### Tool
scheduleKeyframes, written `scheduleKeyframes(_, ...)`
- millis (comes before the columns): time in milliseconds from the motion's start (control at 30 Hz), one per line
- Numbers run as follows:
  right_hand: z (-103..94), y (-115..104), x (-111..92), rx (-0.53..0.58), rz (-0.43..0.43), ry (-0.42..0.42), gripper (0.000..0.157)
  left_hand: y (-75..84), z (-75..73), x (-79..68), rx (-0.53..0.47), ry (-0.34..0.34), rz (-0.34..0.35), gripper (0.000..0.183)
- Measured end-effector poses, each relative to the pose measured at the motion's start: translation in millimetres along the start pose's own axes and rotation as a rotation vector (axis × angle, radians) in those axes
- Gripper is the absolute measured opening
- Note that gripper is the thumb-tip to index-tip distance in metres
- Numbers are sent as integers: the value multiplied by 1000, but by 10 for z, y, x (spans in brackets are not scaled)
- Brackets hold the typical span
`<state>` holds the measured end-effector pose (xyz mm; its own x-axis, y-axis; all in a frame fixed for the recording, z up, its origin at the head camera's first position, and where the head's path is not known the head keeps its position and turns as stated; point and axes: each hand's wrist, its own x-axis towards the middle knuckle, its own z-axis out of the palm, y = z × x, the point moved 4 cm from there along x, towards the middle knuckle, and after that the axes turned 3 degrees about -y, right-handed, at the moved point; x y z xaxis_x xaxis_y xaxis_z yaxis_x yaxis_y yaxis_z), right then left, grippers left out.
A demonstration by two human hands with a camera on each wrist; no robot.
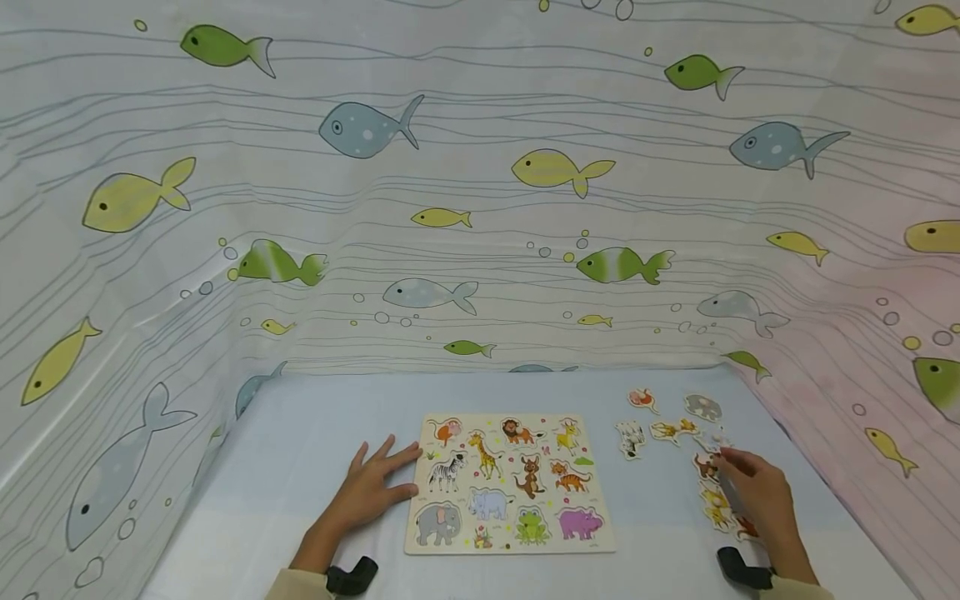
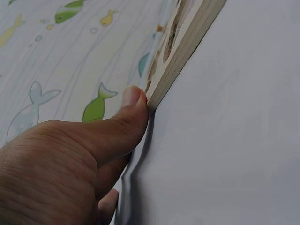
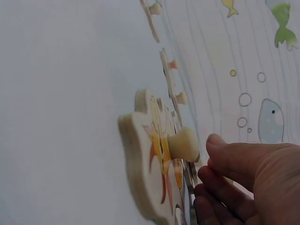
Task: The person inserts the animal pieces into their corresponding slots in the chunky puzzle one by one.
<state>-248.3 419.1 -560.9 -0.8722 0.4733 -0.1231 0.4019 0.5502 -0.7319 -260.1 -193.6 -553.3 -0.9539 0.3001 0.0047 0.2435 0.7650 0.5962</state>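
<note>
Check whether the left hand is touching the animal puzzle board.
Touching: the left wrist view shows the left hand, at its thumb tip, meeting the edge of the puzzle board.

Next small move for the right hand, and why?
Probably pinch a knob on a loose piece with the right hand: its fingertips are beside the pieces, knobs protrude for gripping, and the left hand touches the puzzle board. I can't tell whether a piece is pinched now.
</note>
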Motion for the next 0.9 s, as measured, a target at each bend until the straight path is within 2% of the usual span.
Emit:
scheduleKeyframes(167,-12,-23,1,-90,-68,-43,63,-2,-9,-20,-13,10,12,66)
scheduleKeyframes(300,-26,-49,-17,-165,-167,-70,61,4,-15,-34,-9,23,32,65)
scheduleKeyframes(433,-10,-46,-25,-210,-264,-35,51,3,-2,-28,-2,20,37,66)
scheduleKeyframes(567,17,-32,-31,-243,-325,21,40,1,15,-10,1,6,27,67)
scheduleKeyframes(700,31,-44,-48,-264,-357,63,33,4,16,-5,2,2,17,67)
scheduleKeyframes(900,57,-78,-59,-253,-336,105,30,6,4,-20,-4,5,7,66)
